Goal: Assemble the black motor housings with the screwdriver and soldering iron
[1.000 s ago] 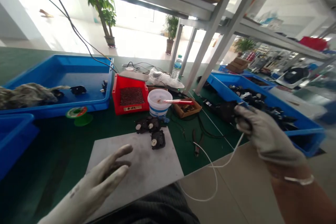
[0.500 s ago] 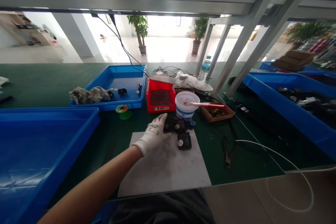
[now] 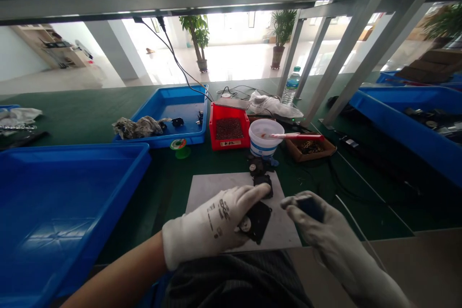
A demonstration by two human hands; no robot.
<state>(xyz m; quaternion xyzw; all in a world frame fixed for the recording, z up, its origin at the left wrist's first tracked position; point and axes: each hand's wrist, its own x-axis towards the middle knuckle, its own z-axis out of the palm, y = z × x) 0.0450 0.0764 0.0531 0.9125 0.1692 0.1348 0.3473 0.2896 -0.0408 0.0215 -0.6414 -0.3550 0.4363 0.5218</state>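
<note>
gripping a black part (image 3: pixel 260 221) in the white-gloved left hand (image 3: pixel 225 214), with fingers closed round its left side and a pale round disc (image 3: pixel 245 224) facing up beside them. holding it tilted over the near end of a pale sheet (image 3: pixel 207 184); cannot tell whether touching the sheet. keeping the right hand (image 3: pixel 321 224), also gloved, apart from the left, by the right edge of the sheet, with fingers bent toward the thumb. seeing a dark patch between those fingers, but cannot tell whether clamped on anything there.

seeing a second black part (image 3: pixel 263 184) just beyond the left fingertips, at the far end of the sheet, and a black cluster (image 3: pixel 257 167) just past that. finding a white tub (image 3: pixel 262 147) farther back, with a red-handled brush (image 3: pixel 305 136) lying across its rim and reaching right over a small cardboard box (image 3: pixel 310 157) of brass-coloured bits. seeing, left of the tub, a red bin (image 3: pixel 215 137) of reddish-brown grains and a green spool (image 3: pixel 182 152) on the green table (image 3: pixel 162 178). noting a blue tray (image 3: pixel 184 101) at far left with a crumpled cloth (image 3: pixel 139 128) over its near edge, a large blue bin (image 3: pixel 72 192) at near left, and another blue container (image 3: pixel 407 127) at right, with dark parts inside.
</note>
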